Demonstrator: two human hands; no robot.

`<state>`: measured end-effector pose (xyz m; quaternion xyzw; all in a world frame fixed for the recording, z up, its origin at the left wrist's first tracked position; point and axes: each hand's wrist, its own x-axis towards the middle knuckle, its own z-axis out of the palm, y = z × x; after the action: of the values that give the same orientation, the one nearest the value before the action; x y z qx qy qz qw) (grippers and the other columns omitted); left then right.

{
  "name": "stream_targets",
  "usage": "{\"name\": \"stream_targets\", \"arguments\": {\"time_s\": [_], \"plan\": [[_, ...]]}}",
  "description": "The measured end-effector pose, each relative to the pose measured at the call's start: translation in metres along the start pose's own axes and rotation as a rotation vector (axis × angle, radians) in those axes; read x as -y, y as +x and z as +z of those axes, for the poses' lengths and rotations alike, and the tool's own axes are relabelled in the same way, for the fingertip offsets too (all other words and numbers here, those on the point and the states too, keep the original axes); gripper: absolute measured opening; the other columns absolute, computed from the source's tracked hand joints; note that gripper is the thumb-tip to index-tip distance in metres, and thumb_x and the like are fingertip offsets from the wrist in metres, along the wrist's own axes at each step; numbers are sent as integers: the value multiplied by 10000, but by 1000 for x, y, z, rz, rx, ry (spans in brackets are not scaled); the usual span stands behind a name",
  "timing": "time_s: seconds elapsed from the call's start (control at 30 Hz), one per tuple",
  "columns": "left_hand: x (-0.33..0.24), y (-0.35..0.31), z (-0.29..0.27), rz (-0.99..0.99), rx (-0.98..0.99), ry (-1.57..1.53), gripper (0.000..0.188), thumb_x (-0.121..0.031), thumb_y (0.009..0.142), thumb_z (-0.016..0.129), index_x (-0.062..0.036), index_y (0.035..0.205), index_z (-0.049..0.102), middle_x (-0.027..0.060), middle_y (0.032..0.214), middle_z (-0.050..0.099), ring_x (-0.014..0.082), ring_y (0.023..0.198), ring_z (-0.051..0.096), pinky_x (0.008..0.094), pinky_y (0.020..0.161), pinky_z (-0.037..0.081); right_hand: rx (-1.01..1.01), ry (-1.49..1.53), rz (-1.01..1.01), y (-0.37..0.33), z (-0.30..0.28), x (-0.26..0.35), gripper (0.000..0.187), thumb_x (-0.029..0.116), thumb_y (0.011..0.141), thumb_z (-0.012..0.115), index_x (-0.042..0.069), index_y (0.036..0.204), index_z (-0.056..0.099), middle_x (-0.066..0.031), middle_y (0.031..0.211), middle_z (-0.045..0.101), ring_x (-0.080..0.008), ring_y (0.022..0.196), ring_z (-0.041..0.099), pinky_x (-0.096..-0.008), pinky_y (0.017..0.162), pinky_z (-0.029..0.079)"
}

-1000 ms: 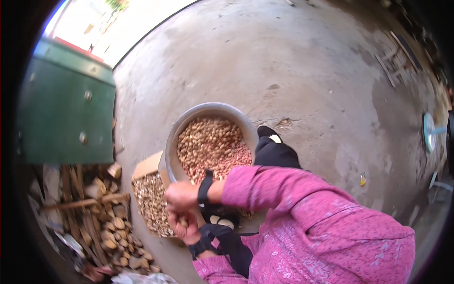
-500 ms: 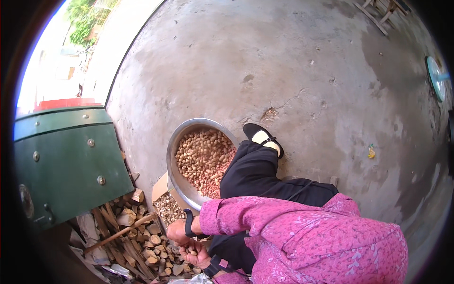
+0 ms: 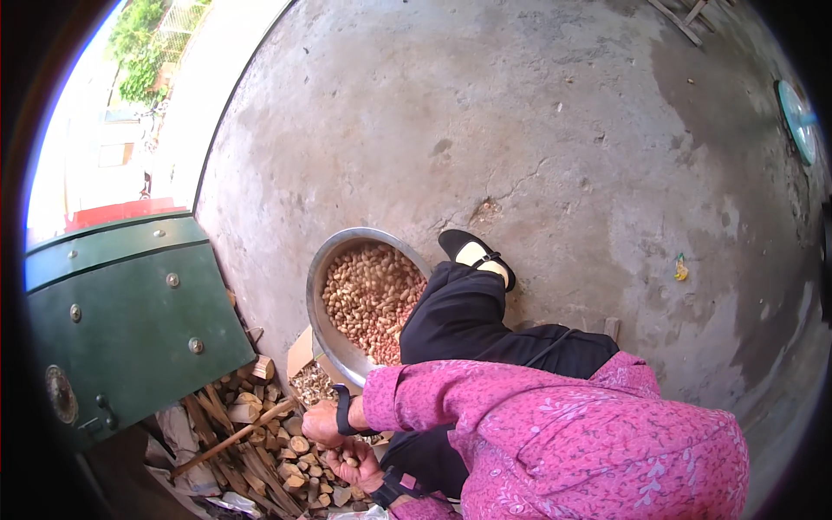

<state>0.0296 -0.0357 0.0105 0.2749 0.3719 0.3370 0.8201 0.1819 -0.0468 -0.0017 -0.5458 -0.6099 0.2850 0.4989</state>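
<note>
My left hand [image 3: 362,468], at the bottom of the view, is curled around several unshelled peanuts [image 3: 351,462]. Pressed up against it is my right hand [image 3: 321,424], fingers bent down; whatever they pinch is hidden. Both wrists wear black straps. Just beyond the hands, a cardboard box [image 3: 300,351] contains broken peanut shells [image 3: 312,385]. Beside my leg a wide metal basin [image 3: 317,322] holds unshelled peanuts [image 3: 368,282] and, toward its near right side, pink shelled kernels [image 3: 381,336].
Chopped firewood [image 3: 290,468] is heaped at lower left, a wooden-handled stick [image 3: 234,438] lying across it. A green studded panel [image 3: 147,325] stands above the pile. My black shoe [image 3: 472,251] rests on the concrete floor [image 3: 537,113]. A yellow scrap [image 3: 680,269] lies at right.
The whole view has shifted slightly, so the basin and green panel appear a little lower. My hands stay together, with the peanuts still in the left one.
</note>
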Motion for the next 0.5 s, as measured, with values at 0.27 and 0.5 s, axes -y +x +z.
{"name": "stream_targets", "arguments": {"time_s": [0.27,0.5], "plan": [[2,-9,6,18,33,19,83,-159,810,532,-95,777,491,-8,549,392,75,434,347,210,343,236,60,52,-10,3,8,-5,183,242,699,623,69,731,674,-130,725,648,-300,747,640,-390,650,513],[-8,-6,12,-9,146,133,52,-192,846,516,-146,847,541,-15,649,538,64,462,459,218,394,286,19,158,-100,-9,-20,-7,315,309,722,542,18,651,641,-209,654,589,-360,619,606,-410,564,493]]}}
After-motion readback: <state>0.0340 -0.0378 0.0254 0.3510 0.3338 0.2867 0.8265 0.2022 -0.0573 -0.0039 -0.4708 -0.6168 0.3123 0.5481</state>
